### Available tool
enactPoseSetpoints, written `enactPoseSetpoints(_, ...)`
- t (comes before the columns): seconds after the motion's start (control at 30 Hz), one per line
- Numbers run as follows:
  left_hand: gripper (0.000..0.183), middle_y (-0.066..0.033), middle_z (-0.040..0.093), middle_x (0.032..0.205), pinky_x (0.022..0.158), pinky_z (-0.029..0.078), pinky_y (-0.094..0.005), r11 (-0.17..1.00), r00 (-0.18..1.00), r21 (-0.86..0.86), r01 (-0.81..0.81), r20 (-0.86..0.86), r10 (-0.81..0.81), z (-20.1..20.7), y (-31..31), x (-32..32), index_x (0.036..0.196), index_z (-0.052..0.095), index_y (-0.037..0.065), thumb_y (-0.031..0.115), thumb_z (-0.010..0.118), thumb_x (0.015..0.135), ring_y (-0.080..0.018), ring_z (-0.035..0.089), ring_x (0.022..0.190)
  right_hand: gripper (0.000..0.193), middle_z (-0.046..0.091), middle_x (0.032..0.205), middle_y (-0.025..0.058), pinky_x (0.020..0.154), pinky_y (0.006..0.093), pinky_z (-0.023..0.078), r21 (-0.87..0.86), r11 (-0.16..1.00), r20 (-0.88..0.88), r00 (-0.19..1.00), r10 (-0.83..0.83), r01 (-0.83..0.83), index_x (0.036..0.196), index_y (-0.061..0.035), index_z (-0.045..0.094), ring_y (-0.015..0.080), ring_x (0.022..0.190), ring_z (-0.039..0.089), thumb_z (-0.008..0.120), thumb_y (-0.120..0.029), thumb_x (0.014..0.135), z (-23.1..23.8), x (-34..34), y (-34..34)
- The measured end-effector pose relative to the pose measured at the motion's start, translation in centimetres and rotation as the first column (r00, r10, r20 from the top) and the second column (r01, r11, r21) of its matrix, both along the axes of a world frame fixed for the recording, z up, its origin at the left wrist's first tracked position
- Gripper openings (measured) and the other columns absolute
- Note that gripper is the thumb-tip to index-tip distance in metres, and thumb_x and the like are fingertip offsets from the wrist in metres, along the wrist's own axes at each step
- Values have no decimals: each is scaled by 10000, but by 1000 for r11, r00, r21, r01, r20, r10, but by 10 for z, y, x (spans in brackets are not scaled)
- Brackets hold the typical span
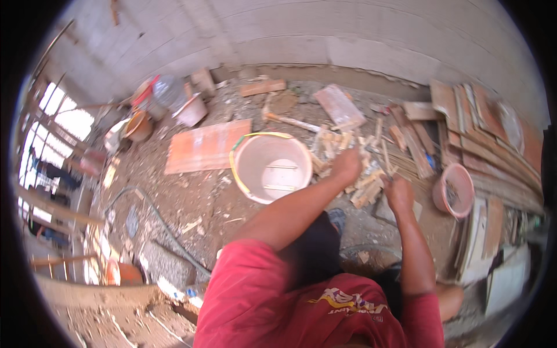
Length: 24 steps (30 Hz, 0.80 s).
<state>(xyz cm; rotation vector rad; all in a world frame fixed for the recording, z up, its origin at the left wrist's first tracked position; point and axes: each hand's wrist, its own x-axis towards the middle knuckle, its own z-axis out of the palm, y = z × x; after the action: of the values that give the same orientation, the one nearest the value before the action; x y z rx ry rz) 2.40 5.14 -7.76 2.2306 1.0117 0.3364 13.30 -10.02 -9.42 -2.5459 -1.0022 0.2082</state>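
Two bare hands at a heap of short, pale-brown wooden offcuts (366, 194) on rubble-strewn ground.
The left hand (348, 165) is over the heap, its fingers apparently curled; what they hold, if anything, is hidden. The right hand (398, 190) is at the heap's near right edge, its fingers bent inward; their grip cannot be made out. The heap lies just right of a large, round, pale-pink plastic bucket (248, 167) with a yellow-and-green rim, in which two pale strips show, perhaps wood, perhaps moulded ribs. As to progress, many offcuts lie loose and jumbled, suggesting much remains unhandled; no completed portion can be identified. A smaller pink plastic pail (439, 200) with greyish contents stands farther right.
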Motion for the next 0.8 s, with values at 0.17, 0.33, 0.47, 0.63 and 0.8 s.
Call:
enactPoseSetpoints(0.17,185,-257,661,898,781,512,-511,992,989,65,-108,112,100,-4,3,-3,890,660,8,121,528,829,-423,649,895,448,622,830,313,736,541,444,65,992,35,994,106,-108,855,77,640,489,835,602,588,-363,924,-4,-10,8)
enactPoseSetpoints(0.33,150,-234,667,922,776,513,-503,978,966,62,-200,180,187,-9,11,-4,873,640,-4,79,522,834,-404,653,894,462,616,822,323,701,538,441,99,972,63,976,207,-212,871,106,636,496,823,595,565,-345,948,-8,-15,24)
enactPoseSetpoints(0.47,147,-249,658,965,772,517,-499,956,944,56,-288,186,274,-14,25,-18,925,628,-6,55,557,811,-406,654,896,476,600,864,362,729,538,430,119,960,-6,967,256,-254,896,129,634,518,875,577,543,-335,961,-15,-31,49)
enactPoseSetpoints(0.63,175,-255,664,952,790,523,-480,933,922,37,-358,172,347,-39,50,-17,931,650,-12,59,552,805,-406,657,920,437,625,872,323,696,528,448,144,922,-1,932,364,-360,951,101,638,498,843,592,506,-314,988,-31,-40,68)
enactPoseSetpoints(0.8,221,-269,655,987,829,508,-483,989,988,39,-141,68,138,-55,60,-24,922,661,-45,98,530,815,-412,646,951,453,603,997,343,800,516,423,287,876,-131,891,436,-387,1087,110,595,499,948,561,479,-319,998,-45,-36,56)
